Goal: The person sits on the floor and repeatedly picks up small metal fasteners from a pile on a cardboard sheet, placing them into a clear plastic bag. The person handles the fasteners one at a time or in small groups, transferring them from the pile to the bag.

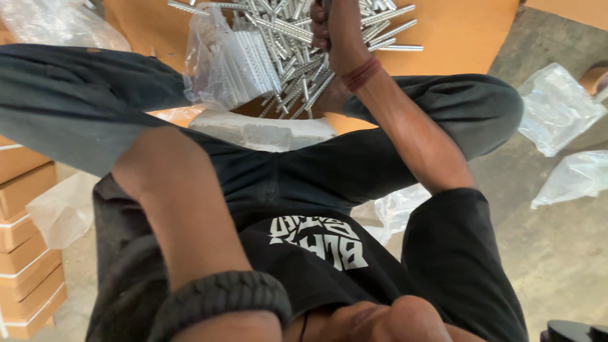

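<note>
A pile of silver threaded metal rods [297, 57] lies on brown cardboard [456, 31] in front of my crossed legs in dark trousers. My right hand [335, 31] reaches out into the pile with its fingers curled tight around rods at the top edge of the view; a red thread circles its wrist. A clear plastic bag [221, 63] filled with rods sits just left of that hand. My left arm is bent close to the camera, with a black braided band [221, 297] on the wrist. My left hand [380, 320] is folded at the bottom edge, mostly cut off.
Stacked brown cardboard boxes [25, 253] stand at the left. Crumpled clear plastic bags [557, 107] lie on the grey concrete floor at the right, another bag [63, 209] at the left. A white packet [266, 130] rests between my shins.
</note>
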`<action>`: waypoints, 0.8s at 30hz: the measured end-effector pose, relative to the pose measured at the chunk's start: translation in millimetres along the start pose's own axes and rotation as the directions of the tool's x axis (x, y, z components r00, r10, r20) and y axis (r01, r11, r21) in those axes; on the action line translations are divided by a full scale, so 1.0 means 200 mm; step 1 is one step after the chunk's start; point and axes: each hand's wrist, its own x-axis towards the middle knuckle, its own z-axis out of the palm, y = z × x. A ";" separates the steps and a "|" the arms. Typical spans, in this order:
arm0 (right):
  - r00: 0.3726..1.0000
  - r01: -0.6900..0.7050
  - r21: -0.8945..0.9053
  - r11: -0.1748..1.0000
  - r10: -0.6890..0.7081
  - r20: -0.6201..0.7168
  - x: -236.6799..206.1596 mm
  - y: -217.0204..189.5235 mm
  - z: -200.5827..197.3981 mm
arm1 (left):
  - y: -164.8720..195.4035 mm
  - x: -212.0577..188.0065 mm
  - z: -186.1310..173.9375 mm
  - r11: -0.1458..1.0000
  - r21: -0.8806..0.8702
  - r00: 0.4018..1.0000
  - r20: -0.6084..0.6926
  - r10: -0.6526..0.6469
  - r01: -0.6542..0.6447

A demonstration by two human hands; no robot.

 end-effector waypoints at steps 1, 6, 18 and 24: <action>0.998 -0.033 0.011 0.999 0.032 0.045 0.02 0.00 0.01 | 0.00 0.00 -0.01 1.000 0.008 1.000 0.011 0.003 -0.003; 0.938 0.023 -0.266 0.964 -0.113 -0.329 0.03 0.03 0.11 | -0.04 -0.03 -0.08 0.998 0.054 1.000 0.021 -0.017 0.016; 0.992 0.123 -0.201 0.972 -0.115 0.054 -0.05 0.09 -0.05 | -0.14 -0.16 -0.04 0.993 0.080 0.996 -0.017 -0.090 0.092; 0.988 0.032 -0.940 0.340 -0.155 -0.022 -0.12 0.11 -0.11 | -0.13 -0.16 -0.09 0.987 0.109 0.993 -0.011 -0.119 0.120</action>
